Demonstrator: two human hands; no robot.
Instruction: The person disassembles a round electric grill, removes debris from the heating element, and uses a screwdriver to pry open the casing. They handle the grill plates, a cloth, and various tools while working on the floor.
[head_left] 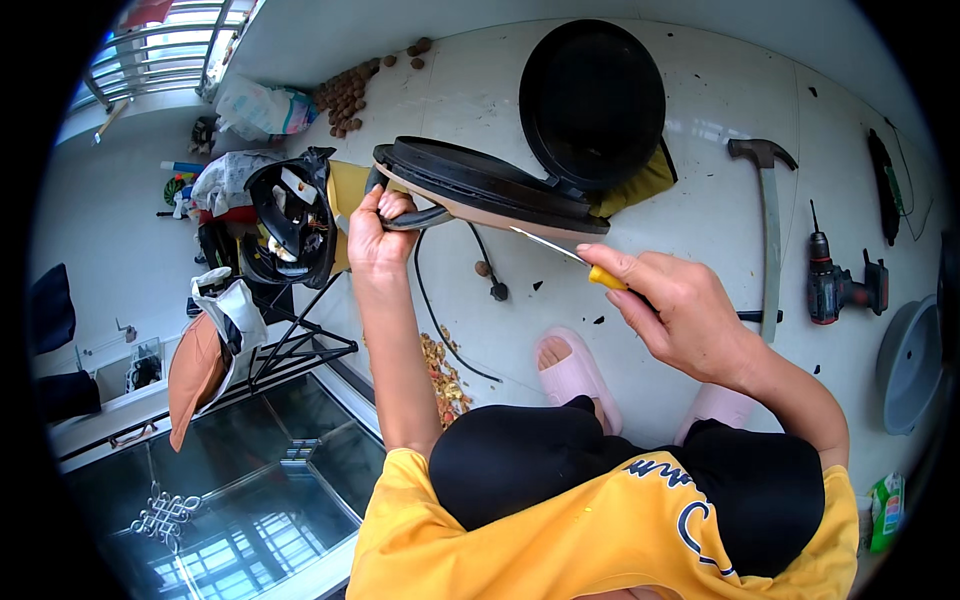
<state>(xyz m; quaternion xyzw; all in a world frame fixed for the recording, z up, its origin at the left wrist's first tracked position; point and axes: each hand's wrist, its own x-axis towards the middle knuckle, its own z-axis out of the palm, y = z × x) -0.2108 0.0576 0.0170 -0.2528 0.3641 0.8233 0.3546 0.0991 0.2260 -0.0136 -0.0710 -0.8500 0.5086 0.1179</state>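
My left hand is closed around the dark looped handle of an electric griddle and holds its lower half tilted up on edge. The round black lid lies hinged open behind it, partly over an olive-yellow cloth or bag. A screwdriver with a yellow handle is in my right hand, gripped between thumb and fingers. Its metal tip points at the pale underside of the griddle, close to the lower edge; whether it touches is unclear. A black power cord with a plug trails on the floor below.
Right of me lie a claw hammer, a cordless drill, a black tool and a grey basin. Leftward stand a lined bin and a black folding frame. Walnut-like balls and broken shells lie scattered about.
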